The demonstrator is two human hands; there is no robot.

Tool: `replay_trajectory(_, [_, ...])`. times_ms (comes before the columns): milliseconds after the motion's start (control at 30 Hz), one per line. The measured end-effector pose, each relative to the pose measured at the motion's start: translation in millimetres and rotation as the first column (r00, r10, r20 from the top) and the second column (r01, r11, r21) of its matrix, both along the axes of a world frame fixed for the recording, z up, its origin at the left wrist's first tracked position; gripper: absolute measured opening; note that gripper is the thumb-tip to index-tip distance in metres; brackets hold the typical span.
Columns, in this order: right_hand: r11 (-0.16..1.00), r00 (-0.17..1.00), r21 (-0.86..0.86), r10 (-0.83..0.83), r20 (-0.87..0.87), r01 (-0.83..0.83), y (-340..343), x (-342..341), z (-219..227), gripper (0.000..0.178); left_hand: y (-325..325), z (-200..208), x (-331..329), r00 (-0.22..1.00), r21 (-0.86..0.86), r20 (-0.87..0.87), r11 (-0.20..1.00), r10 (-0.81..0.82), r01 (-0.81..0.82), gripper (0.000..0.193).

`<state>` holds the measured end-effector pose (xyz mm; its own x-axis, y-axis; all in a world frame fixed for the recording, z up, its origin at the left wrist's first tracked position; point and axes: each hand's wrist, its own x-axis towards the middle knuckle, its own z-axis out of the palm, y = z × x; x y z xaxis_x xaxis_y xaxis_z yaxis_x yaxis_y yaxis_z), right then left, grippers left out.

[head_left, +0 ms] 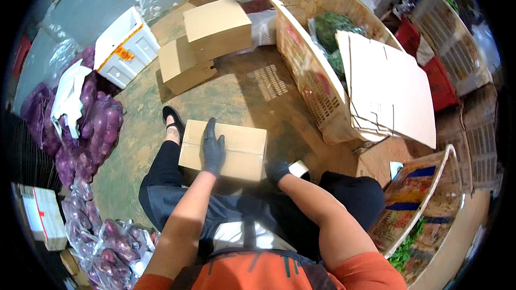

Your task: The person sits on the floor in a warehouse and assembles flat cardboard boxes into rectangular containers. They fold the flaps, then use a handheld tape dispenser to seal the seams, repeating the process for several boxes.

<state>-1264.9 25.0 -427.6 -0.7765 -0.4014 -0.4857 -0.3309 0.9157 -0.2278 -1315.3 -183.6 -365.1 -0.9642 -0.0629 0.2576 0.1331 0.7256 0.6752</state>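
A closed brown cardboard box (247, 145) rests between my legs, a seam running along its top. Across that top lies my left hand (213, 153), in a dark grey glove, its fingers stretched out and the thumb apart. My right hand (276, 172), gloved the same way, is low at the box's near right corner. Its fingers are mostly hidden, so their grip cannot be made out. Right beside it shows a pale, rounded thing with a dark side that looks like a roll of tape (299, 168); whether the hand touches it is unclear.
Two more cardboard boxes (217, 24) stand ahead, near a white foam box (126, 48). Purple vegetables in net bags (102, 123) pile up at left. On the right, flattened cardboard (389, 88) leans on a large beige crate (309, 83) holding bagged greens. Another crate (424, 198) is nearer.
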Motion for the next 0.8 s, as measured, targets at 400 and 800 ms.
replay_trajectory(400, [0.982, 0.999, -0.188, -0.013, -0.053, 0.003, -39.0, -47.0, 75.6, 0.026, -146.9, 74.6, 0.4, 0.901, 0.485, 0.414, 0.807, 0.127, -0.336, 0.048])
replay_trajectory(800, [0.494, 0.723, -0.852, -0.651, -0.232, 0.171, 10.5, -96.4, 250.8, 0.054, -51.8, 141.7, -75.7, 0.981, 0.705, 0.148, 0.709, -0.122, -0.018, 0.028])
